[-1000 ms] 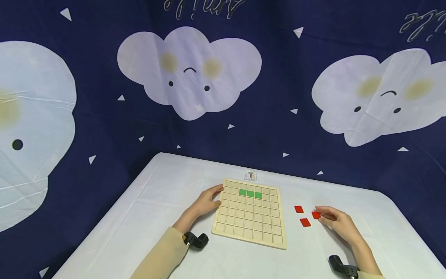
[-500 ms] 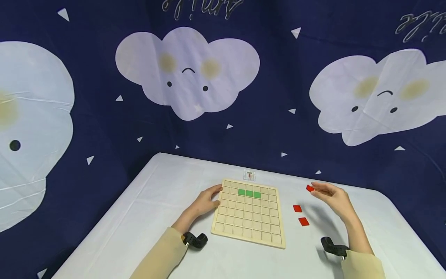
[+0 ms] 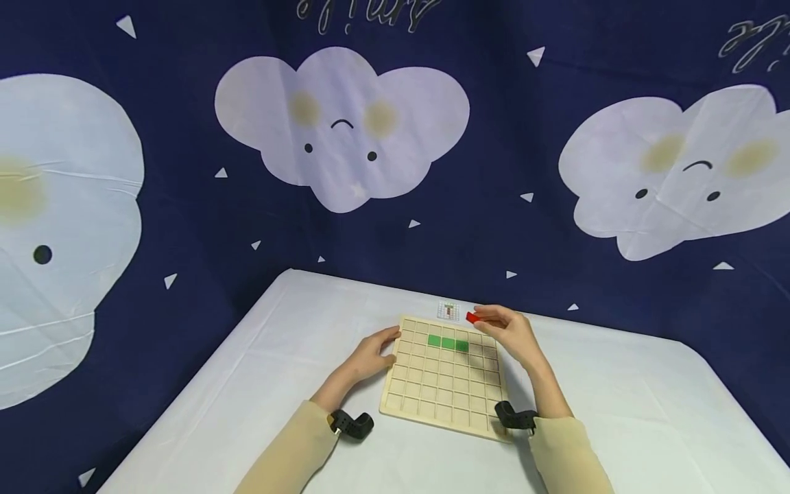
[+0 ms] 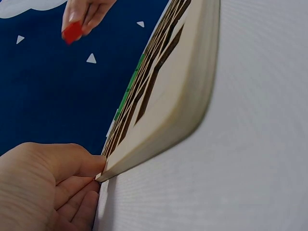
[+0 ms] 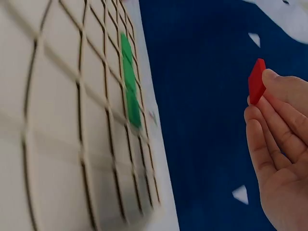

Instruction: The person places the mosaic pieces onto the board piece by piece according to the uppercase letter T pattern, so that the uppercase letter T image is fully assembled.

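Observation:
Between thumb and fingers, my right hand (image 3: 513, 335) pinches a red square tile (image 5: 256, 83), raised above the far right part of a wooden grid board (image 3: 426, 376). Three green tiles (image 3: 448, 343) lie in a row in the board's upper cells. Along the board's left edge rests my left hand (image 3: 367, 355), thumb and fingers apart and touching the rim. In the left wrist view, the thumb (image 4: 82, 162) meets the edge of the board. The loose red tiles seen earlier are hidden behind the right hand and forearm.
Just beyond the board's far edge lies a small printed grid card (image 3: 448, 311). A white cloth covers the table (image 3: 296, 357), and a dark blue backdrop (image 3: 345, 254) with clouds hangs behind it. My right wrist camera (image 3: 515, 416) hangs over the board's near right corner.
My right hand has picked a red tile off the table, lifted it and carried it left, over the board's far side. The left hand stays at the board's left edge.

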Motion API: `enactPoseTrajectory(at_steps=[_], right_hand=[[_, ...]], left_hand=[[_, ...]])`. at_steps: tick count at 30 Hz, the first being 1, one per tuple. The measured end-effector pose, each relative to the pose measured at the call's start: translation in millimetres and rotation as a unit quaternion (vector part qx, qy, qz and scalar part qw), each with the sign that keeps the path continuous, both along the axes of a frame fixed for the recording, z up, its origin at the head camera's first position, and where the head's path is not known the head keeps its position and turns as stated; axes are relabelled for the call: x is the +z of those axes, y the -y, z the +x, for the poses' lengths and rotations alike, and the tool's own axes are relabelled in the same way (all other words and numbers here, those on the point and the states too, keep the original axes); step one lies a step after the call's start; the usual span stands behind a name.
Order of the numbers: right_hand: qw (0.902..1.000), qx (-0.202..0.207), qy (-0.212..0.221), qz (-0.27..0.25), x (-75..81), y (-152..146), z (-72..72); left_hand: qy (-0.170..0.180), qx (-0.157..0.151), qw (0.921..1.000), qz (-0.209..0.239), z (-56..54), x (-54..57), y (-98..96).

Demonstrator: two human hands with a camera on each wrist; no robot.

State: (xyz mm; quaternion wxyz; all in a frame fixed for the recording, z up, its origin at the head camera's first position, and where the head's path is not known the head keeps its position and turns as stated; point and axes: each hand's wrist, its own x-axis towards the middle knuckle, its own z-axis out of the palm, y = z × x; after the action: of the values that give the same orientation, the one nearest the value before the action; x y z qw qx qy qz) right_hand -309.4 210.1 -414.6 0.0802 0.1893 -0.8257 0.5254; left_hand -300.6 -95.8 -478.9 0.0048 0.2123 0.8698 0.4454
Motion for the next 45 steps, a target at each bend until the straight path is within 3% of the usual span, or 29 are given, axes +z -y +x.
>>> enactPoseTrajectory(at_steps=[3,6,13,19,29,38,45], right_hand=[[1.0000,0.000,0.008,0.004,2.6,19,3.3],[0.9999,-0.001,0.008,0.006,-4.9,29,2.7],[0.9996,-0.011,-0.005,0.026,-42.8,32,-4.8],[0.9967,0.001,-0.029,0.076,-59.4,36,-3.4],[0.9895,0.029,-0.066,0.125,-64.3,37,-2.6],[0.9872,0.043,-0.096,0.120,-65.7,35,-2.8],[0.9889,0.044,-0.089,0.110,-68.9,35,-2.0]], left_hand=[[0.000,0.001,1.0000,0.003,-0.4,-1.7,-0.7],[-0.001,0.000,1.0000,0.007,-0.7,-2.6,-0.6],[-0.003,-0.001,1.0000,0.009,0.1,-1.5,-0.9],[0.000,0.001,1.0000,0.005,0.9,0.0,-0.5],[-0.008,-0.007,0.9999,0.006,0.7,0.7,0.7],[-0.004,0.000,1.0000,0.007,-2.1,0.0,0.1],[0.002,-0.002,1.0000,0.008,-0.8,0.5,-0.2]])
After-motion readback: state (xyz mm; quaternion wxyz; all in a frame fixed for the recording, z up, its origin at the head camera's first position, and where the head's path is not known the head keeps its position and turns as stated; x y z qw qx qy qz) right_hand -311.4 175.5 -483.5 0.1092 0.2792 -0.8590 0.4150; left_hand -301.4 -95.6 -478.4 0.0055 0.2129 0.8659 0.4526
